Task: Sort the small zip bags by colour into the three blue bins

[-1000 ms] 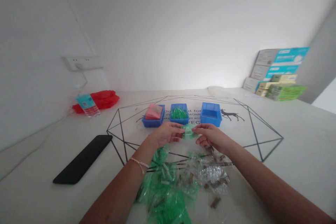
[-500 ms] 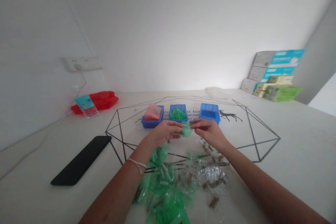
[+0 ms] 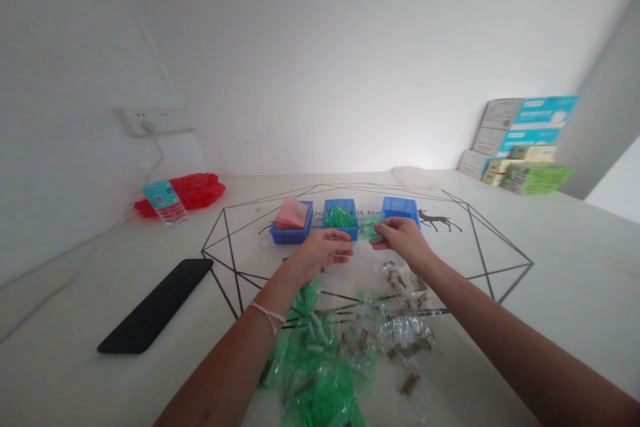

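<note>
Pinched in the fingers of my right hand (image 3: 404,240) is a small see-through green plastic packet (image 3: 369,227), held just in front of the right blue bin (image 3: 400,205). To its left, my left hand (image 3: 324,253) hovers palm inward, fingers apart and slightly curled, holding nothing. Beyond it stands the middle blue bin (image 3: 353,235) with green pieces (image 3: 341,217) inside. The left blue bin (image 3: 290,238) has pink sheets (image 3: 293,213) standing out of it. Below my hands lie a heap of green packets (image 3: 325,380) and clear packets with brown pieces (image 3: 405,333).
A long black flat object (image 3: 157,307) lies left of my arm. Farther back are a bottle with a blue label (image 3: 167,203) and a red plastic bag (image 3: 199,191). Stacked cartons (image 3: 530,121) stand by the wall at the back right.
My left hand has let go of the green packet. My right hand has carried it slightly right and up, towards the right blue bin.
</note>
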A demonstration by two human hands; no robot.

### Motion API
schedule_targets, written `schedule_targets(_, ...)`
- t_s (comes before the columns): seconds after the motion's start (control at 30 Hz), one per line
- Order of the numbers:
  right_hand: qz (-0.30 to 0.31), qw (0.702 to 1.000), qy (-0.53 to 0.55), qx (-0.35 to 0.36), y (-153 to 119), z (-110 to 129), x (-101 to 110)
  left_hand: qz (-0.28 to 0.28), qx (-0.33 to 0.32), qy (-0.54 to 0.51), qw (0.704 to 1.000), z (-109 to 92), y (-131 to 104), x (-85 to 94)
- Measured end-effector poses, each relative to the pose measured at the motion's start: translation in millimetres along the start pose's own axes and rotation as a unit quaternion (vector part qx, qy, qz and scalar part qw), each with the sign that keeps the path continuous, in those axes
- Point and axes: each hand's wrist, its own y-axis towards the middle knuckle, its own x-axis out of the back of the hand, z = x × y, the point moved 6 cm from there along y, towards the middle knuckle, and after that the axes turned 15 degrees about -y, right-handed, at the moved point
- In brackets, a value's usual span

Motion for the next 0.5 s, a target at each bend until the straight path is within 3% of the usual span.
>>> schedule_targets(0.17, -0.038, 0.976, -0.212, 0.026, 30, 25, 9, -0.028, 0.000, 0.026, 0.999, -3, 1, 5.8)
schedule_targets(0.5, 0.055, 0.945, -0.319, 0.043, 51, 46, -31, -0.028, 0.002, 0.045, 0.999, -7, -3, 5.5)
